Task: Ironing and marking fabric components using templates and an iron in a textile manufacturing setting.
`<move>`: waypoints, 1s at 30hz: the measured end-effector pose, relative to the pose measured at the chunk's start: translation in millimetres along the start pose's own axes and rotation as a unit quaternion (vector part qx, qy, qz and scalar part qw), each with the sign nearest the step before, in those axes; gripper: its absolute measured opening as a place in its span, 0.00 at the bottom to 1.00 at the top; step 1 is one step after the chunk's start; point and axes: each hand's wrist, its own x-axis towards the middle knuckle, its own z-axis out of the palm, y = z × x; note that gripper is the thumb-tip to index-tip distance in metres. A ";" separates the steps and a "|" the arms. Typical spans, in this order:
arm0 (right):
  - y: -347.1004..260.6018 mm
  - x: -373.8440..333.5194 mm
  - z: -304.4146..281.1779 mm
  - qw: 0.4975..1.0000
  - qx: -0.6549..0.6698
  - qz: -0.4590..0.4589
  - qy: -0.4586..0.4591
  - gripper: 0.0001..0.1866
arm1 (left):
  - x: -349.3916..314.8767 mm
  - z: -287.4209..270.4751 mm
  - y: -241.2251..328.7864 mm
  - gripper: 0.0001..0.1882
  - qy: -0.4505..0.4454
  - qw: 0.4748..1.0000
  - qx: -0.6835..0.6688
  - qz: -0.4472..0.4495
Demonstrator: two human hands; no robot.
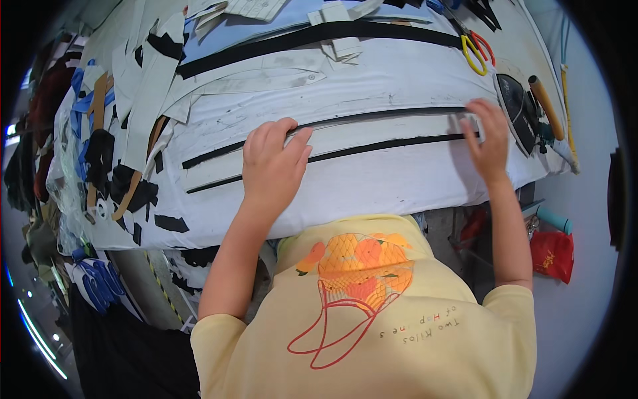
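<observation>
A long white strip (pixel 372 134) lies across the white-covered table in front of me, with a narrow black fabric band (pixel 372 116) along its far edge and another black band (pixel 372 150) along its near edge. My left hand (pixel 271 159) is over the strip left of its middle, fingers apart and fingertips at the far band; it covers part of both bands. At the strip's right end, my right hand (pixel 490 136) is held with thumb and fingers spread, slightly blurred. Whether it touches the strip I cannot tell. Neither hand appears to grip anything.
An iron (pixel 517 113) with a wooden handle stands at the right edge, near scissors (pixel 475 53) with yellow and red handles. A wide black band (pixel 319 33) and white pattern pieces (pixel 266 81) lie beyond. Black scraps (pixel 171 223) are scattered at the left.
</observation>
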 end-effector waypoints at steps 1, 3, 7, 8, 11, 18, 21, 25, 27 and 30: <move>-11.3 -5.1 4.0 0.999 0.026 0.006 -0.022 0.15 | 3.9 3.3 1.3 0.15 -0.001 1.000 0.000 0.004; -25.9 -14.6 8.6 0.997 0.069 0.023 -0.034 0.15 | 12.8 8.9 5.1 0.09 -0.003 0.999 -0.021 -0.026; -41.0 -16.7 14.3 0.991 0.121 0.040 -0.039 0.14 | 30.4 13.5 10.2 0.06 -0.014 0.997 -0.042 -0.066; -44.8 -14.7 13.3 0.990 0.129 0.038 -0.051 0.14 | 33.5 13.4 12.0 0.06 -0.019 0.995 -0.039 -0.091; -53.1 -12.0 19.2 0.986 0.157 0.022 -0.051 0.12 | 40.7 14.1 10.3 0.07 -0.049 0.991 -0.028 -0.124; -77.3 9.6 33.0 0.977 0.202 -0.023 -0.067 0.12 | 41.3 7.9 15.5 0.07 -0.078 0.994 0.033 -0.076; -89.9 19.0 42.5 0.975 0.211 -0.043 -0.061 0.12 | 38.5 9.9 16.5 0.06 -0.063 0.995 0.040 -0.059; -97.5 28.8 52.4 0.978 0.201 -0.042 -0.045 0.10 | 38.7 10.2 17.5 0.06 -0.052 0.996 0.026 -0.069; -95.6 32.3 52.5 0.979 0.197 -0.029 -0.037 0.08 | 39.0 11.9 15.0 0.07 -0.052 0.996 -0.008 -0.070; -86.2 34.3 50.0 0.981 0.189 0.016 -0.047 0.06 | 41.8 13.9 20.2 0.07 -0.029 0.998 -0.021 -0.056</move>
